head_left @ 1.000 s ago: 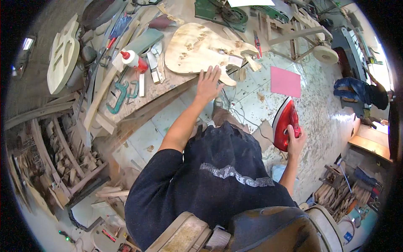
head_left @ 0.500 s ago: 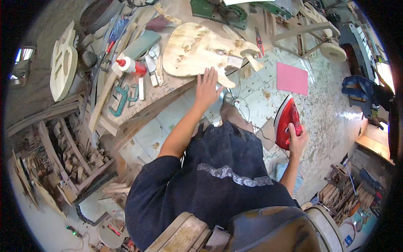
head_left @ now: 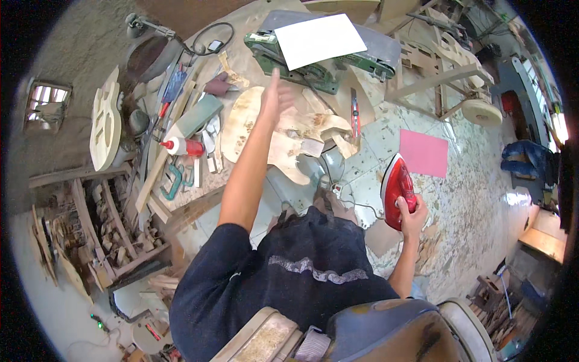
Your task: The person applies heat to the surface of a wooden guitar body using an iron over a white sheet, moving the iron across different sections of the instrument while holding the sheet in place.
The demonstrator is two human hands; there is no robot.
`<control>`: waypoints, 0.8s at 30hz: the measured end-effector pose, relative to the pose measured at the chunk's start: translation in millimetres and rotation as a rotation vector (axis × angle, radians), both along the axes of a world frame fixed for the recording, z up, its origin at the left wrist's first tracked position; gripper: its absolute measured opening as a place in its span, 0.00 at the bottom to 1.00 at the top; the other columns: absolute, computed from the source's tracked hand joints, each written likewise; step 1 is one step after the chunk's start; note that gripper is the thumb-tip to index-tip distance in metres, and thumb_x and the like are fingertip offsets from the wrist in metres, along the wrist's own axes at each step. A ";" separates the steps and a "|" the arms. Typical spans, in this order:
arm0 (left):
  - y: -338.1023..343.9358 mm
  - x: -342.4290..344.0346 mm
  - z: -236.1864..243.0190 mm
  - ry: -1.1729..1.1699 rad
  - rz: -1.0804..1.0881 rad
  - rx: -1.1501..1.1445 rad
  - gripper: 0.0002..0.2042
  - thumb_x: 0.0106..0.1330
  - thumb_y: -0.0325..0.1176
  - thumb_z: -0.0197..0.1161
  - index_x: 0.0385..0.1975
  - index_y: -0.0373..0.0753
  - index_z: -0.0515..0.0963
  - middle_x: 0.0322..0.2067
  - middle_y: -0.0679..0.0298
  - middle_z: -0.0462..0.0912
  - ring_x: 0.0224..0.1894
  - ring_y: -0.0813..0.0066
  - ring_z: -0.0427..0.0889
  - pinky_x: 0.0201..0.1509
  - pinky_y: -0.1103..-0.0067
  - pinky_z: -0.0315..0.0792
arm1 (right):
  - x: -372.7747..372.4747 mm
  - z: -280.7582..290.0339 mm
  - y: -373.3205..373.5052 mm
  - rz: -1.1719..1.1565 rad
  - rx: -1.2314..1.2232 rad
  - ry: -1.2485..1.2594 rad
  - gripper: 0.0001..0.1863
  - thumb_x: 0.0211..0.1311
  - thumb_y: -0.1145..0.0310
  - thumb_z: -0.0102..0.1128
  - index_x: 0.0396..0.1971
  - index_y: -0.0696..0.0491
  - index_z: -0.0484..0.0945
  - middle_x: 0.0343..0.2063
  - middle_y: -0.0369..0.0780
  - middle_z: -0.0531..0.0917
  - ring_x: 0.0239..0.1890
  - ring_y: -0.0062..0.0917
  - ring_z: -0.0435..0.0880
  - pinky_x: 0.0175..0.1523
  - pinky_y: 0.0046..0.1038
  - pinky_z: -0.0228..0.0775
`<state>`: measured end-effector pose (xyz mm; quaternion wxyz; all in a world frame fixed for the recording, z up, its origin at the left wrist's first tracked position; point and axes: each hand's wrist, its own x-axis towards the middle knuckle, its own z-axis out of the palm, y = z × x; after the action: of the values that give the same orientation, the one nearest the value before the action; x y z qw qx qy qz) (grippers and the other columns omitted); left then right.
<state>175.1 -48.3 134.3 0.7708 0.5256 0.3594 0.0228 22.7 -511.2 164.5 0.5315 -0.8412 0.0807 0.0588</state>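
My right hand is wrapped around the handle of a red clothes iron, held up at the right with its tip pointing away from me. My left hand reaches forward over the far side of a pale wooden guitar body, its fingers stretched out and partly blurred, nothing in it. Whether it touches the wood I cannot tell. The guitar body lies at the bench's near edge, with knotty brown figure in its surface. A white sheet lies beyond the hand, on top of a green machine.
Left of the guitar body lie a red-and-white glue bottle, a teal clamp and a sanding block. A pink sheet is beyond the iron. Another guitar body stands far left; a wooden frame is at the back right.
My left hand has left the guitar body's near edge and moved forward over its far side. The view has tilted up, bringing the whole white sheet in. The iron stays in my right hand.
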 end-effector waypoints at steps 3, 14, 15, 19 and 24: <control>0.1 48.5 2.8 -0.169 -0.007 -0.109 0.40 0.71 0.58 0.60 0.69 0.29 0.59 0.63 0.45 0.69 0.60 0.50 0.75 0.65 0.60 0.71 | 16.6 -3.4 -5.0 0.047 -0.035 0.065 0.11 0.60 0.67 0.72 0.29 0.58 0.79 0.20 0.30 0.76 0.24 0.14 0.69 0.33 0.22 0.65; 36.0 -83.1 -9.5 -0.156 -0.078 0.107 0.12 0.73 0.29 0.60 0.53 0.34 0.71 0.42 0.59 0.81 0.42 0.68 0.84 0.45 0.70 0.83 | 13.9 -18.6 -5.6 0.079 -0.078 0.149 0.16 0.67 0.61 0.67 0.43 0.59 0.81 0.27 0.35 0.82 0.28 0.18 0.76 0.38 0.25 0.71; 38.1 -110.8 -19.2 -0.065 -0.092 0.140 0.11 0.73 0.29 0.61 0.51 0.35 0.73 0.40 0.62 0.82 0.40 0.72 0.83 0.42 0.73 0.81 | 11.7 -21.7 -4.5 0.056 -0.036 0.151 0.15 0.67 0.60 0.67 0.42 0.58 0.81 0.27 0.35 0.82 0.28 0.18 0.76 0.37 0.25 0.70; 45.8 -198.2 -58.9 0.223 -0.262 0.291 0.07 0.70 0.29 0.63 0.43 0.35 0.79 0.33 0.69 0.83 0.33 0.80 0.81 0.36 0.80 0.76 | -0.4 -11.8 16.9 0.090 -0.122 0.041 0.16 0.67 0.59 0.67 0.39 0.58 0.81 0.24 0.36 0.82 0.26 0.19 0.75 0.35 0.27 0.70; 47.4 -228.8 -92.2 0.228 -0.311 0.745 0.07 0.66 0.31 0.66 0.35 0.34 0.81 0.26 0.62 0.84 0.28 0.76 0.82 0.35 0.77 0.76 | -27.3 18.1 72.9 0.226 -0.275 0.071 0.19 0.64 0.55 0.68 0.39 0.58 0.82 0.23 0.45 0.84 0.26 0.29 0.83 0.36 0.32 0.74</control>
<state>-53.7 -0.9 42.1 0.4775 0.8155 0.3262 -0.0238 -4.6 -438.2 182.5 0.3985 -0.9069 0.0116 0.1365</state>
